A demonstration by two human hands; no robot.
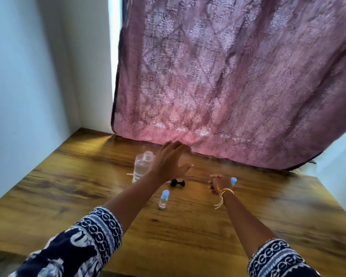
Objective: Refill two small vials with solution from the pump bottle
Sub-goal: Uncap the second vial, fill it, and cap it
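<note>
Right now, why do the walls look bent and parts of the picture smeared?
Head view: the wide-angle lens bows the walls and table edges; the raised left hand is motion-blurred; daylight glows through the pink curtain; the bottle looks soft.

Pink damask-patterned curtain; brown wood-grain table; navy-and-white printed sleeves; pale-blue-capped vial; yellow wrist thread

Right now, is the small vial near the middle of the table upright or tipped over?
Upright. The small vial stands on its base on the table, blue cap on top, touched by neither hand.
</note>
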